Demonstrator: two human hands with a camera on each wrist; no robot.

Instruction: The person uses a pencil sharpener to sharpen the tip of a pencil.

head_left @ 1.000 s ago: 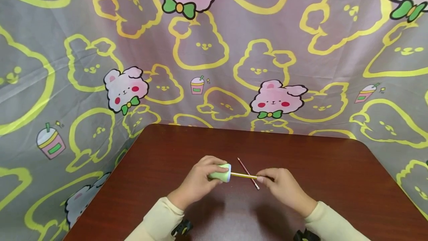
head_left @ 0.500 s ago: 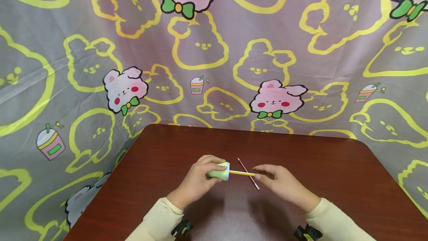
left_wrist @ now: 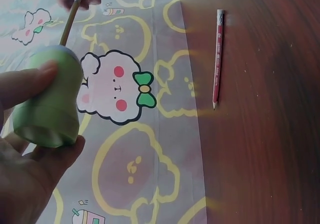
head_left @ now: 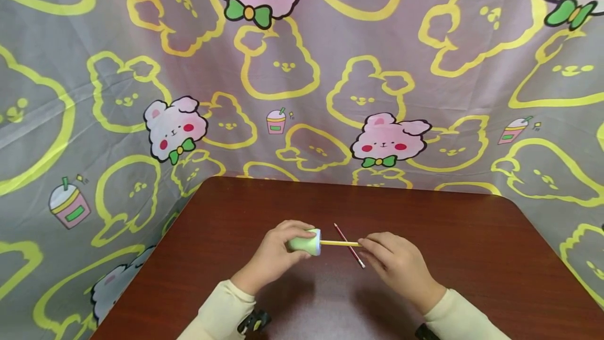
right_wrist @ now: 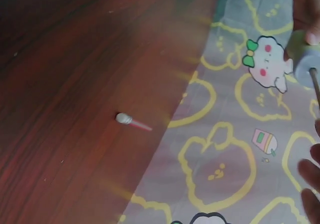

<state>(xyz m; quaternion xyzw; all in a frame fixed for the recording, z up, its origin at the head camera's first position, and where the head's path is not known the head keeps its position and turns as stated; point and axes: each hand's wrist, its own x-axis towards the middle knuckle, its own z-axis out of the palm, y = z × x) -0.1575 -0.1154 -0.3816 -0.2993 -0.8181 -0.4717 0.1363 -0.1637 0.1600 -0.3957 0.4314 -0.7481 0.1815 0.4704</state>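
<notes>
My left hand [head_left: 269,258] grips a light green, waisted pencil sharpener [head_left: 304,244] with a pale blue end, held on its side above the table. A yellow pencil [head_left: 338,243] sticks out of that end toward the right. Its outer end lies between the thumb and fingers of my right hand [head_left: 403,269], which pinch it. The pencil's other end is hidden inside the sharpener [left_wrist: 50,94]. In the left wrist view the thumb presses on the sharpener's side. Only a few of the right hand's fingers [right_wrist: 310,174] show in the right wrist view.
A red pencil [head_left: 357,258] with a white eraser end lies slantwise on the dark brown wooden table [head_left: 264,198], beyond and below the hands. A grey curtain [head_left: 302,109] with yellow cartoon outlines hangs around the table's back and sides.
My right hand loosened its fingers around the yellow pencil's end, turned over and pinches it again. My left hand keeps its grip on the sharpener. The red pencil has stayed put.
</notes>
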